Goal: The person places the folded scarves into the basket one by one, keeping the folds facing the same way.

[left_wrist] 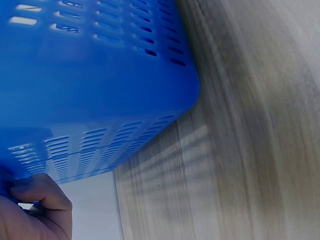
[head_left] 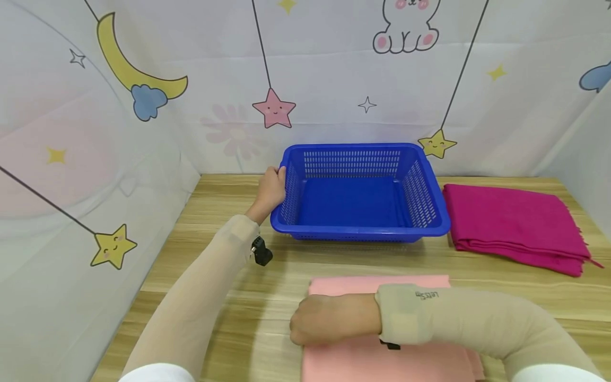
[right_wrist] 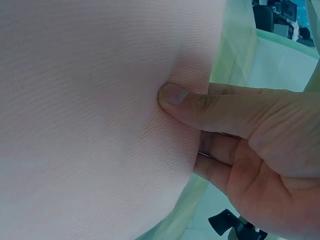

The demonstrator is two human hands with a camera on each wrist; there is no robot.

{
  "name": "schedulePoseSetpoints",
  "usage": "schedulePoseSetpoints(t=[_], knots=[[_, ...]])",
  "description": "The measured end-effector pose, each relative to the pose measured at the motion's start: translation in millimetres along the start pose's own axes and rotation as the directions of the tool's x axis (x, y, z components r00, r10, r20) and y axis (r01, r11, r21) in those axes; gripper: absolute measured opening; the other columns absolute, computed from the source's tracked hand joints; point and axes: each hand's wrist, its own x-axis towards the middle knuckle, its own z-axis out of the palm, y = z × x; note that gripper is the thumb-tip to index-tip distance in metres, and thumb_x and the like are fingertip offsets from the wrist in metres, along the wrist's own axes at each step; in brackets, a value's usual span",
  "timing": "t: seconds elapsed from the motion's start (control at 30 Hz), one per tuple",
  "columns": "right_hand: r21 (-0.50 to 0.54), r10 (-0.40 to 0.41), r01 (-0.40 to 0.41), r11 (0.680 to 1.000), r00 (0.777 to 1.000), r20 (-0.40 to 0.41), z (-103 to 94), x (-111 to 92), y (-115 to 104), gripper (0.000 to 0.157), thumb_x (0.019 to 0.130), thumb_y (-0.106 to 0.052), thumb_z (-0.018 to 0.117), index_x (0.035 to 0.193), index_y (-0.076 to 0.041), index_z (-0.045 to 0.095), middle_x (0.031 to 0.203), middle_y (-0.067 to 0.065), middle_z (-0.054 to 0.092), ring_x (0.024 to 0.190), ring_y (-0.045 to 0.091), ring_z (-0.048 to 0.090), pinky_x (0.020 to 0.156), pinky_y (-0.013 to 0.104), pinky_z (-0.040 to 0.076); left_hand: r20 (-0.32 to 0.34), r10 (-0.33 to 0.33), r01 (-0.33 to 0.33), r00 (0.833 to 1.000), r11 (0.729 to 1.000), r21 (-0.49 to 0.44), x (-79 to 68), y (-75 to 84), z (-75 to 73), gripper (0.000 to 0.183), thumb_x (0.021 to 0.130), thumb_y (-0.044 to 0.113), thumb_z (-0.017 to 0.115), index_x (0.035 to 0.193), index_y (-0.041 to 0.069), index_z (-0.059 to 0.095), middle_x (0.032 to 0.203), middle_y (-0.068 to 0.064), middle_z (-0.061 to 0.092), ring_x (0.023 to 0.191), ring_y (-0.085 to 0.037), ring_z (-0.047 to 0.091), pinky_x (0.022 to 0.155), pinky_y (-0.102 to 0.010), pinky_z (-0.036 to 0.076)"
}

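Observation:
My left hand (head_left: 271, 190) grips the left rim of a blue plastic basket (head_left: 360, 232) with slotted walls. In the left wrist view, the curled fingers (left_wrist: 47, 200) hold the rim next to the basket's slotted side. A flat blue layer without slots (head_left: 348, 201) covers the basket's floor. In front of the basket lies a folded pink cloth (head_left: 386, 363), partly hidden under my right forearm. My right hand (head_left: 329, 321) pinches its edge, with the thumb (right_wrist: 185, 102) on one face and the fingers behind, as the right wrist view shows.
A folded magenta cloth (head_left: 517, 225) with a fringed edge lies right of the basket, close to its rim. The wood-grain table (head_left: 224, 313) meets a printed fabric backdrop (head_left: 329, 69) at the back and on both sides.

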Motion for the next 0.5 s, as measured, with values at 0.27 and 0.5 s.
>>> schedulePoseSetpoints(t=[0.27, 0.5], knots=[[0.023, -0.003, 0.003, 1.0, 1.0, -0.002, -0.2, 5.0, 1.5, 0.021, 0.091, -0.015, 0.065, 0.078, -0.031, 0.07, 0.076, -0.017, 0.063, 0.06, 0.001, 0.05, 0.053, 0.017, 0.04, -0.002, 0.0, 0.0, 1.0, 1.0, -0.003, -1.2, 1.5, -0.3, 0.046, 0.111, 0.025, 0.03, 0.12, -0.015, 0.05, 0.103, -0.027, 0.058, 0.09, -0.036, 0.058, 0.081, -0.047, 0.051], [0.016, -0.006, 0.007, 1.0, 1.0, -0.02, -3.0, 8.1, 4.1, 0.021, 0.09, -0.014, 0.064, 0.077, -0.03, 0.068, 0.076, -0.016, 0.061, 0.06, 0.001, 0.048, 0.054, 0.017, 0.04, -0.01, 0.001, -0.001, 1.0, 1.0, -0.005, -2.4, 3.3, -1.0, 0.044, 0.111, 0.024, 0.031, 0.118, -0.015, 0.051, 0.101, -0.026, 0.058, 0.088, -0.035, 0.057, 0.081, -0.047, 0.051]])
